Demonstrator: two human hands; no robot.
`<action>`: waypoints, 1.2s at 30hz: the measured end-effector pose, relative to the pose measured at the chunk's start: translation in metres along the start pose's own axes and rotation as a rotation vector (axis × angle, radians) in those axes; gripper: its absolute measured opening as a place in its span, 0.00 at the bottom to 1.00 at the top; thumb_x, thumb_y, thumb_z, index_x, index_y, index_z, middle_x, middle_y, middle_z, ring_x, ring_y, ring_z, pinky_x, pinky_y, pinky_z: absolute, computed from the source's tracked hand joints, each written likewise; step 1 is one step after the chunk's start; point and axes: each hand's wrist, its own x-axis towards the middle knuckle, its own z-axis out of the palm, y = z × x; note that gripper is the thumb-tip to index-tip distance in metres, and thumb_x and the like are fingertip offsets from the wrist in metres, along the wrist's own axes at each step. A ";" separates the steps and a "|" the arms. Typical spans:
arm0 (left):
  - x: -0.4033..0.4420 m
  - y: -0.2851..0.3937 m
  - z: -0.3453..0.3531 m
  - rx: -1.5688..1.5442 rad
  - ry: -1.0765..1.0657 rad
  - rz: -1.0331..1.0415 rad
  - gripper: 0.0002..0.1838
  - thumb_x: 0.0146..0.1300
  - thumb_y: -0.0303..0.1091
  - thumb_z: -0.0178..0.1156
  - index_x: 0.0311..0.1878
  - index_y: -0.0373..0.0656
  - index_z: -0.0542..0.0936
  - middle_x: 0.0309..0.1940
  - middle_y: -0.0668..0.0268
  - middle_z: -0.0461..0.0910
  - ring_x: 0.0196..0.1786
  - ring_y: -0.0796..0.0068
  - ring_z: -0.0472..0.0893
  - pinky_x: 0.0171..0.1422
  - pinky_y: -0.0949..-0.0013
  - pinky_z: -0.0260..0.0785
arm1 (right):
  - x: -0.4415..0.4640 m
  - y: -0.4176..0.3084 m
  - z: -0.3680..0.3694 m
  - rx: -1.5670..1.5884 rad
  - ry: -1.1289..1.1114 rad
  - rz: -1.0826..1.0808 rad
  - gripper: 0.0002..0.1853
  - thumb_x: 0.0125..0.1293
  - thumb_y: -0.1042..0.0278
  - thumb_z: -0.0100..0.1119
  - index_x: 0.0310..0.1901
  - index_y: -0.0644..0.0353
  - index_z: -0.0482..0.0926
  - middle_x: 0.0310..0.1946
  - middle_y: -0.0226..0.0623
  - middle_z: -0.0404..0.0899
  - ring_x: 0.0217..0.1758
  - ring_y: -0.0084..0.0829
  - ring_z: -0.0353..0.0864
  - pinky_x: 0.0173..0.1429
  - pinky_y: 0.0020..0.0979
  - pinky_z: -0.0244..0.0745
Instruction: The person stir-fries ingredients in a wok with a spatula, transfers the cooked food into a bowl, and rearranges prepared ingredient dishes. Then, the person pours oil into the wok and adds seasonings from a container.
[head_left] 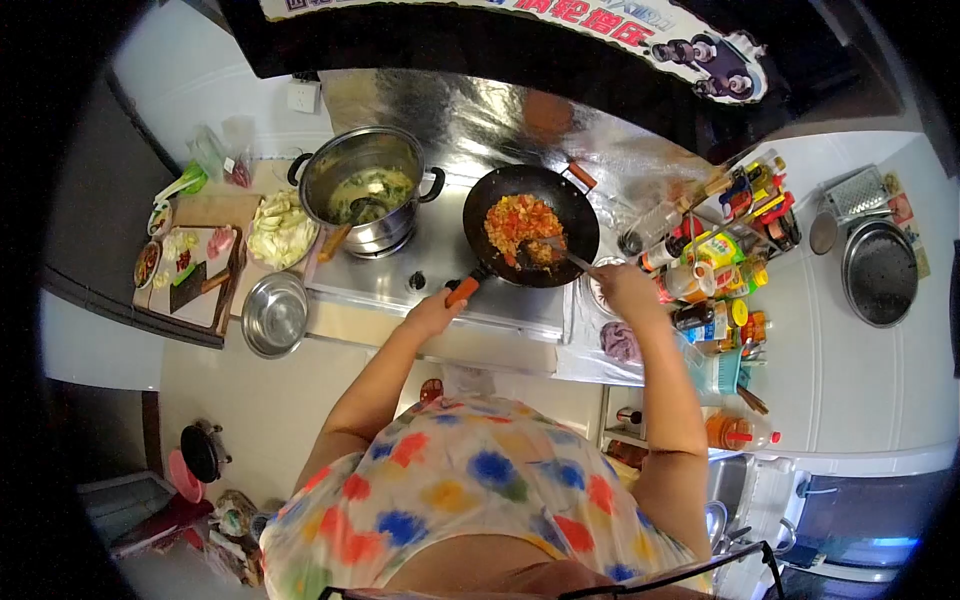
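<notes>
On the right burner sits a black wok holding chopped orange-red and yellow food. My left hand is closed round the wok's orange handle. Above the wok's right rim, my right hand grips a metal spatula, whose blade rests in the food. Left of the wok, a steel pot with black side handles stands on the other burner. It contains a greenish liquid and a ladle with a wooden handle.
A steel bowl, a plate of sliced pale vegetable and a cutting board with a cleaver lie left. Sauce bottles crowd the right counter beside a purple cloth. The range hood overhangs the stove.
</notes>
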 end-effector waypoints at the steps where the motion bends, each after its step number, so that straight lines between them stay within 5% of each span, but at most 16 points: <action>1: 0.001 -0.001 0.000 -0.001 0.015 0.011 0.24 0.63 0.56 0.49 0.47 0.43 0.72 0.30 0.56 0.78 0.34 0.58 0.77 0.40 0.59 0.67 | -0.004 0.013 -0.011 -0.064 -0.015 -0.008 0.14 0.56 0.68 0.52 0.43 0.44 0.81 0.33 0.42 0.81 0.38 0.42 0.80 0.40 0.41 0.74; 3: 0.001 -0.002 0.001 -0.004 0.040 0.034 0.23 0.62 0.55 0.51 0.46 0.43 0.72 0.23 0.62 0.75 0.23 0.68 0.74 0.31 0.64 0.66 | -0.017 0.016 -0.036 -0.150 -0.075 0.018 0.13 0.57 0.67 0.52 0.42 0.45 0.82 0.34 0.42 0.81 0.38 0.41 0.80 0.41 0.41 0.74; 6: 0.004 -0.006 0.003 0.016 0.061 0.076 0.23 0.62 0.55 0.52 0.45 0.43 0.73 0.22 0.64 0.74 0.22 0.70 0.73 0.30 0.65 0.65 | -0.022 0.011 -0.052 -0.172 -0.130 0.059 0.12 0.57 0.66 0.53 0.41 0.45 0.82 0.35 0.41 0.81 0.39 0.41 0.80 0.42 0.42 0.74; 9: -0.001 0.003 -0.004 0.006 -0.046 -0.025 0.26 0.62 0.58 0.48 0.47 0.42 0.72 0.31 0.55 0.79 0.36 0.56 0.79 0.42 0.59 0.67 | 0.003 0.010 -0.013 -0.086 -0.094 0.063 0.12 0.57 0.67 0.54 0.42 0.48 0.81 0.37 0.41 0.81 0.41 0.42 0.80 0.44 0.41 0.73; 12: 0.004 -0.001 -0.002 -0.016 -0.058 -0.023 0.26 0.62 0.58 0.48 0.47 0.42 0.72 0.30 0.56 0.78 0.34 0.57 0.78 0.40 0.59 0.67 | 0.034 0.011 0.020 0.014 0.097 0.013 0.10 0.57 0.67 0.51 0.39 0.54 0.81 0.35 0.45 0.80 0.39 0.44 0.81 0.42 0.43 0.75; 16: 0.005 -0.005 0.002 -0.035 -0.011 0.010 0.26 0.62 0.57 0.49 0.48 0.42 0.73 0.31 0.56 0.79 0.35 0.58 0.79 0.42 0.59 0.68 | 0.046 0.037 -0.012 0.405 -0.093 0.218 0.10 0.59 0.64 0.54 0.39 0.58 0.80 0.35 0.48 0.80 0.40 0.44 0.80 0.46 0.42 0.74; 18: 0.007 -0.009 0.006 -0.017 0.013 0.029 0.26 0.62 0.57 0.49 0.48 0.41 0.73 0.32 0.55 0.79 0.36 0.57 0.79 0.43 0.59 0.68 | 0.056 0.064 -0.017 0.365 -0.151 0.166 0.13 0.62 0.63 0.53 0.34 0.67 0.79 0.26 0.50 0.80 0.27 0.40 0.81 0.31 0.38 0.76; 21: 0.000 -0.001 -0.002 -0.029 -0.004 0.018 0.27 0.62 0.57 0.49 0.48 0.41 0.73 0.35 0.53 0.79 0.40 0.55 0.79 0.45 0.59 0.68 | 0.061 0.066 -0.040 0.564 -0.330 0.402 0.16 0.62 0.64 0.53 0.29 0.73 0.77 0.18 0.45 0.77 0.10 0.30 0.73 0.13 0.31 0.68; 24: 0.002 -0.003 -0.001 0.001 0.015 0.048 0.27 0.61 0.57 0.50 0.48 0.41 0.73 0.36 0.53 0.79 0.41 0.54 0.78 0.46 0.58 0.67 | 0.092 0.094 0.008 0.583 -0.399 0.405 0.17 0.63 0.61 0.54 0.28 0.70 0.78 0.16 0.42 0.76 0.10 0.27 0.71 0.13 0.30 0.67; 25: 0.003 -0.005 0.000 -0.004 0.014 0.045 0.27 0.61 0.57 0.50 0.48 0.41 0.73 0.36 0.53 0.79 0.41 0.54 0.78 0.46 0.58 0.67 | 0.102 0.106 0.029 0.802 -0.498 0.291 0.19 0.63 0.54 0.56 0.29 0.66 0.80 0.17 0.40 0.77 0.10 0.25 0.68 0.12 0.29 0.64; 28: 0.002 -0.001 -0.002 -0.019 -0.005 0.014 0.27 0.61 0.57 0.50 0.47 0.41 0.73 0.36 0.53 0.79 0.40 0.55 0.79 0.45 0.59 0.68 | 0.113 0.069 0.053 0.809 -0.460 0.426 0.19 0.62 0.51 0.56 0.32 0.62 0.80 0.17 0.38 0.78 0.09 0.26 0.69 0.12 0.27 0.62; 31: -0.007 0.007 -0.008 -0.023 -0.032 -0.030 0.27 0.61 0.57 0.49 0.47 0.41 0.73 0.35 0.54 0.79 0.40 0.56 0.79 0.45 0.59 0.68 | 0.106 0.049 0.065 1.043 -0.299 0.367 0.14 0.60 0.58 0.60 0.33 0.63 0.80 0.18 0.39 0.78 0.12 0.21 0.72 0.14 0.23 0.63; 36: -0.006 0.008 -0.007 0.007 -0.025 -0.020 0.27 0.61 0.58 0.49 0.46 0.41 0.73 0.34 0.55 0.79 0.39 0.57 0.79 0.44 0.59 0.68 | 0.060 0.026 0.033 0.495 0.030 0.078 0.16 0.60 0.56 0.57 0.45 0.56 0.81 0.26 0.45 0.80 0.27 0.37 0.80 0.35 0.36 0.74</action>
